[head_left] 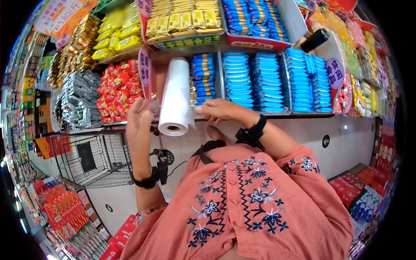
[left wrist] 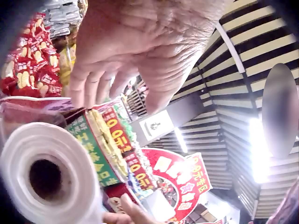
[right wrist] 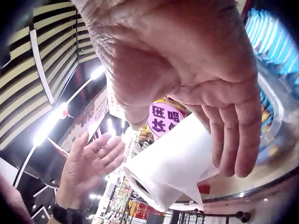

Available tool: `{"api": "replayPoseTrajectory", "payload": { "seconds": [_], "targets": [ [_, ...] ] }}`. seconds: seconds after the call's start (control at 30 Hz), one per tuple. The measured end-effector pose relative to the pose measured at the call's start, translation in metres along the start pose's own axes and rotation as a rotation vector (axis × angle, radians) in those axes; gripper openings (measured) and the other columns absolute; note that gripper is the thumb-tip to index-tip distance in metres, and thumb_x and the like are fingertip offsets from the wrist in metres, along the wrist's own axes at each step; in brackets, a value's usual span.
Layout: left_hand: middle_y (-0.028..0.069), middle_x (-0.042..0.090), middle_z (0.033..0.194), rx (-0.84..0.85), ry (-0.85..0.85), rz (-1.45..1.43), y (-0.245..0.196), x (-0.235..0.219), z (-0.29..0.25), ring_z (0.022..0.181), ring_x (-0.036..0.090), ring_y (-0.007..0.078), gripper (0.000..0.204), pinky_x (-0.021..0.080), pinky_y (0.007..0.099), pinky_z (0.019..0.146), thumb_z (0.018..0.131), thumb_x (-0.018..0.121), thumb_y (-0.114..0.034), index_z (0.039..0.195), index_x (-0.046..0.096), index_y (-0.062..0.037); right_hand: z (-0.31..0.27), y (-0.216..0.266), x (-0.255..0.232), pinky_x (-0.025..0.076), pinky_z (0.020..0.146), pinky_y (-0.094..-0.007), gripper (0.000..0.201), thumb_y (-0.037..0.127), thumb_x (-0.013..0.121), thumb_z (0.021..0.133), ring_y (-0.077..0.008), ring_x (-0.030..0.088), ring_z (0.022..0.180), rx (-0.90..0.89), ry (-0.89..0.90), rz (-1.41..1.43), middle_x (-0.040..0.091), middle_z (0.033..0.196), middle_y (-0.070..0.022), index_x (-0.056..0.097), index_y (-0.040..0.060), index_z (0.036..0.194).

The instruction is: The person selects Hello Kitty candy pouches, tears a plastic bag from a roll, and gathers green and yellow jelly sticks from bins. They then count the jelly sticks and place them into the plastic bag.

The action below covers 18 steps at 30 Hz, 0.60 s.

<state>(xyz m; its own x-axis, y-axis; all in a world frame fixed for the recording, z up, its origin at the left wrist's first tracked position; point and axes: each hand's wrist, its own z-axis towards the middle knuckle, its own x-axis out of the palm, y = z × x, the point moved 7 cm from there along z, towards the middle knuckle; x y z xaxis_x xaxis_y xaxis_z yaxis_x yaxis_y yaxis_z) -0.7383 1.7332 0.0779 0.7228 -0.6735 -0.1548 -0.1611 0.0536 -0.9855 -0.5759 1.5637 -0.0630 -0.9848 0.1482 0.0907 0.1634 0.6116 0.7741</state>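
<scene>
A white roll of thin plastic bags [head_left: 175,95] lies at the front of the snack bins, its hollow core facing the person. On the left of the roll, the left hand [head_left: 139,117] is raised with loosely bent fingers; its palm shows in the right wrist view, with nothing in it. Across the roll is the right hand [head_left: 221,110], fingertips close to the roll's right side. A loose corner of film hangs from the roll [right wrist: 168,163] in the right wrist view, and the right hand's fingers [right wrist: 249,135] reach down beside it. Both wrists carry black straps.
Red-wrapped sweets [head_left: 121,89] fill the bin left of the roll, and blue packets [head_left: 238,80] stand in rows to the right. Gold packets [head_left: 184,21] sit behind. A wire shopping cart [head_left: 93,160] stands at the lower left, beside the bins. A dark cylinder [head_left: 315,40] lies at the upper right.
</scene>
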Motion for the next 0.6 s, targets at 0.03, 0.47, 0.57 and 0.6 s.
{"api": "replayPoseTrajectory", "payload": {
  "seconds": [0.03, 0.47, 0.57, 0.6],
  "targets": [
    [0.0197, 0.059, 0.128, 0.043, -0.036, -0.039, -0.011, 0.004, -0.005, 0.113, 0.061, 0.0224, 0.044, 0.048, 0.0328, 0.096, 0.099, 0.055, -0.014, 0.138, 0.046, 0.0047, -0.009, -0.004, -0.005, 0.058, 0.076, -0.0335, 0.068, 0.062, 0.058, 0.091, -0.0248, 0.068, 0.095, -0.003, -0.018, 0.02, 0.066, 0.107, -0.0171, 0.061, 0.0006, 0.121],
    [0.0093, 0.065, 0.108, -0.207, 0.748, -0.088, 0.007, 0.218, -0.077, 0.093, 0.063, 0.0148, 0.037, 0.051, 0.0283, 0.082, 0.099, 0.059, -0.02, 0.129, 0.053, 0.0012, -0.15, -0.101, -0.072, 0.056, 0.072, -0.0314, 0.052, 0.041, 0.063, 0.096, -0.0189, 0.067, 0.087, -0.131, -0.29, 0.342, 0.067, 0.102, -0.0097, 0.056, 0.0013, 0.129],
    [0.0087, 0.066, 0.108, -0.292, 0.823, -0.014, 0.009, 0.274, -0.1, 0.094, 0.064, 0.014, 0.035, 0.051, 0.0272, 0.082, 0.099, 0.059, -0.019, 0.128, 0.054, 0.0003, -0.217, -0.133, -0.102, 0.056, 0.074, -0.0315, 0.051, 0.04, 0.063, 0.096, -0.0186, 0.067, 0.09, -0.209, -0.429, 0.377, 0.067, 0.105, -0.0096, 0.056, 0.0018, 0.128],
    [0.0084, 0.067, 0.108, -0.332, 0.838, 0.012, 0.009, 0.295, -0.111, 0.093, 0.064, 0.0138, 0.035, 0.05, 0.0267, 0.081, 0.099, 0.059, -0.019, 0.128, 0.055, 0.0, -0.243, -0.146, -0.11, 0.056, 0.075, -0.0315, 0.05, 0.04, 0.063, 0.096, -0.0185, 0.067, 0.09, -0.232, -0.471, 0.391, 0.067, 0.105, -0.0096, 0.056, 0.0019, 0.128]
  ]
}}
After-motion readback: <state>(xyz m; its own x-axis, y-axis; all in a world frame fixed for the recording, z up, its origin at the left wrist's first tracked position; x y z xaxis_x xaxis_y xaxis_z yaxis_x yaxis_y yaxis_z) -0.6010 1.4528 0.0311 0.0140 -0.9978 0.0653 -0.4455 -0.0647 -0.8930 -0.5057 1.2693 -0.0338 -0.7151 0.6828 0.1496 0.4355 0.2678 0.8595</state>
